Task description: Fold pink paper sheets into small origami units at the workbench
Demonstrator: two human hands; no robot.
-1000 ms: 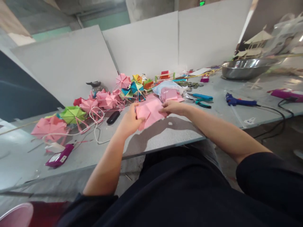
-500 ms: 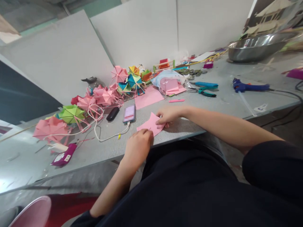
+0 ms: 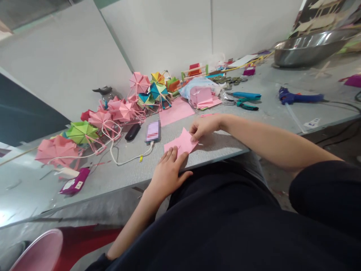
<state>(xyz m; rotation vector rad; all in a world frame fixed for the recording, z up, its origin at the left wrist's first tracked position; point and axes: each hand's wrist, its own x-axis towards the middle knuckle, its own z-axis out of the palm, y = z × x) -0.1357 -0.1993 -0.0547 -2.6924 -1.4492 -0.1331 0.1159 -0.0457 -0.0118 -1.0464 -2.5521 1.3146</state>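
Observation:
A piece of pink paper (image 3: 184,141) with pointed corners lies near the table's front edge, between my hands. My left hand (image 3: 170,169) rests on its lower left part, fingers spread and thumb stretched toward the edge. With thumb and fingers together, my right hand (image 3: 204,126) pinches the paper at its right side; the fingertips are partly hidden. Beyond the paper lie a larger pink sheet (image 3: 176,111) and a stack of small pink papers (image 3: 204,98) by a plastic bag. A pink stick-like piece (image 3: 208,115) shows just behind my right hand.
At the left stand several folded paper umbrellas (image 3: 81,132). A phone (image 3: 153,131) with a white cable and a black case-like object (image 3: 132,132) lie nearby. Pliers (image 3: 245,105), a blue glue gun (image 3: 299,97) and a steel bowl (image 3: 310,52) are at the right.
My left hand has opened from a curled grip and now lies spread on the paper. My right hand still holds the right side, and the camera view has shifted slightly.

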